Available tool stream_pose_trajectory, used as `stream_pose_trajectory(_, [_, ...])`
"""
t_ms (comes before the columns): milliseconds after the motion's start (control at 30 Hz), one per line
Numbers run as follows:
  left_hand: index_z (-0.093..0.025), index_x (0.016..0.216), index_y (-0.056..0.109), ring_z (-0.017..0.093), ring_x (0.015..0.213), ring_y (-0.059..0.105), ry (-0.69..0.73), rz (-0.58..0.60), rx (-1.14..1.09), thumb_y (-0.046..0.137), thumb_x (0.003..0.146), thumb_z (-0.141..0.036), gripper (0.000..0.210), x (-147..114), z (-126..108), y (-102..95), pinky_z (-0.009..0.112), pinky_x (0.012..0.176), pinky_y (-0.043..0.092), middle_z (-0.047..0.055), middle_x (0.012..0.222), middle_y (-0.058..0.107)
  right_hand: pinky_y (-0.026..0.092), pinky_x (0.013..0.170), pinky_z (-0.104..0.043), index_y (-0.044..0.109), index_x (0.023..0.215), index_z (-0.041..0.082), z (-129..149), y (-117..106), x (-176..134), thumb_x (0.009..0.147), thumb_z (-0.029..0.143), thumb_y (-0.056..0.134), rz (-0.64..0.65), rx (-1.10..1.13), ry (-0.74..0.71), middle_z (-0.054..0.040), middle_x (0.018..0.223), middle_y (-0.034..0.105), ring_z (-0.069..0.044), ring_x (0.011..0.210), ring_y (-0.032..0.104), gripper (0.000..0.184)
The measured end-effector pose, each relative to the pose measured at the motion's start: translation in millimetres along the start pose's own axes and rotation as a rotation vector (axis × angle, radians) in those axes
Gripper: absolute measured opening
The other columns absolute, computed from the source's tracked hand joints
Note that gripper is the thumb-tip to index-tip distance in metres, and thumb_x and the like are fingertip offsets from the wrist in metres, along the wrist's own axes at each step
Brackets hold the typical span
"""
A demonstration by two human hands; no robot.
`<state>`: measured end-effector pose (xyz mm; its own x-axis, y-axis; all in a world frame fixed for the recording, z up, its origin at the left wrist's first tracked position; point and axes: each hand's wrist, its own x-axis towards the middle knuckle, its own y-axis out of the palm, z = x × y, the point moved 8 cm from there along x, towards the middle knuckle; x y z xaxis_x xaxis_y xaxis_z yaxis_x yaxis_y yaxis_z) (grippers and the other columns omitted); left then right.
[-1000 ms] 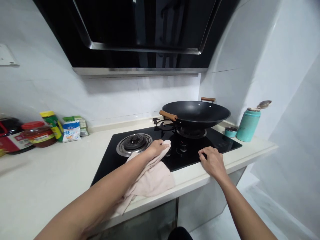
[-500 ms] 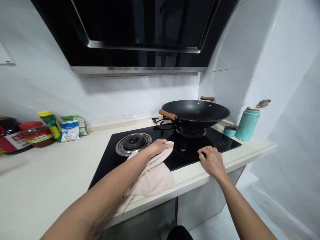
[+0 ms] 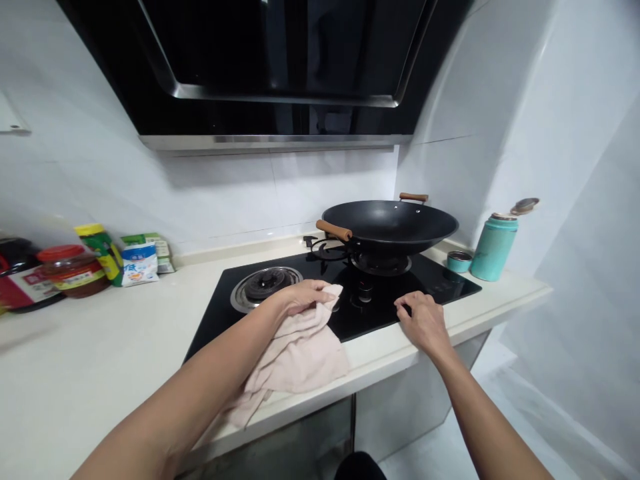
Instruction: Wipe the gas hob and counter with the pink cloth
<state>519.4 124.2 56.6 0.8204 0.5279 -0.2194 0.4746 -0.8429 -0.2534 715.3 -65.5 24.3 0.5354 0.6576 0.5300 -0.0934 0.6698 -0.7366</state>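
A pale pink cloth (image 3: 310,357) lies bunched over the front of the black glass cooktop (image 3: 363,319) and the counter edge. My left hand (image 3: 305,297) is closed on its upper corner, just right of the left burner (image 3: 267,285). Curled and with no object visible in its fingers, my right hand (image 3: 423,317) rests at the cooktop's front edge. A control knob (image 3: 365,292) stands between my two hands. Behind them, a black wok (image 3: 393,223) with wooden handles sits on the right burner. The left burner has no pan on it.
At the right end of the counter stand an open turquoise flask (image 3: 495,248) and a small turquoise cup (image 3: 459,261). On the left are a red-lidded jar (image 3: 75,272), a yellow-capped green container (image 3: 101,253) and seasoning packets (image 3: 140,263). A black range hood (image 3: 285,67) hangs overhead.
My left hand has shifted slightly left with the cloth's corner, and the folds beneath it have opened out. My right hand has stayed in place.
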Motion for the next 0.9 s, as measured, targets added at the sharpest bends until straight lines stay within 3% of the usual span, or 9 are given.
stream_pose_trajectory(167, [-0.019,0.08,0.064,0.01,0.052,0.049,-0.019,-0.106,0.069,0.093,0.049,-0.033,0.045,18,2,-1.8,0.022,0.049,0.032,-0.005,0.062,0.061,0.034,0.087,-0.038,0.071,0.091,0.026,1,-1,-1,0.092,0.025,0.051,-0.01,-0.007,0.005,-0.0044,0.107,0.066,-0.024,0.101,0.052,0.02])
stream_pose_trajectory(367, [-0.018,0.066,0.06,0.01,0.05,0.044,-0.012,-0.218,0.078,0.089,0.059,-0.042,0.038,24,9,-10.5,0.023,0.048,0.027,-0.007,0.052,0.053,0.034,0.086,-0.038,0.071,0.091,0.026,2,-2,-1,0.091,0.023,0.051,-0.009,-0.012,0.009,-0.0043,0.106,0.066,-0.024,0.099,0.052,0.02])
stream_pose_trajectory(567, [-0.017,0.071,0.061,0.011,0.055,0.053,-0.019,-0.111,-0.058,0.089,0.063,-0.038,0.036,11,12,-12.5,0.024,0.056,0.042,-0.004,0.06,0.058,0.034,0.089,-0.038,0.071,0.091,0.026,1,-2,-1,0.092,0.023,0.051,-0.001,0.002,0.013,-0.0035,0.107,0.066,-0.024,0.101,0.052,0.02])
stream_pose_trajectory(733, [-0.014,0.081,0.067,0.012,0.065,0.062,-0.037,0.007,-0.108,0.095,0.051,-0.028,0.043,6,7,-5.8,0.027,0.068,0.052,0.0,0.072,0.067,0.034,0.087,-0.038,0.071,0.091,0.025,2,-2,-1,0.092,0.023,0.052,-0.012,-0.009,0.007,-0.0041,0.107,0.066,-0.024,0.099,0.052,0.02])
stream_pose_trajectory(833, [-0.015,0.085,0.069,0.014,0.065,0.063,-0.048,0.003,-0.072,0.097,0.045,-0.029,0.05,14,7,-3.2,0.026,0.063,0.051,0.001,0.074,0.07,0.034,0.087,-0.038,0.071,0.092,0.025,2,-2,-1,0.092,0.022,0.052,-0.014,-0.011,-0.001,-0.0044,0.107,0.066,-0.023,0.098,0.052,0.02])
stream_pose_trajectory(900, [-0.015,0.081,0.069,0.012,0.057,0.058,-0.054,-0.051,-0.021,0.097,0.046,-0.031,0.048,21,8,-5.1,0.023,0.054,0.045,-0.002,0.065,0.066,0.034,0.086,-0.038,0.071,0.092,0.025,2,-2,0,0.092,0.023,0.052,-0.009,-0.012,0.001,-0.0042,0.107,0.066,-0.023,0.098,0.052,0.02])
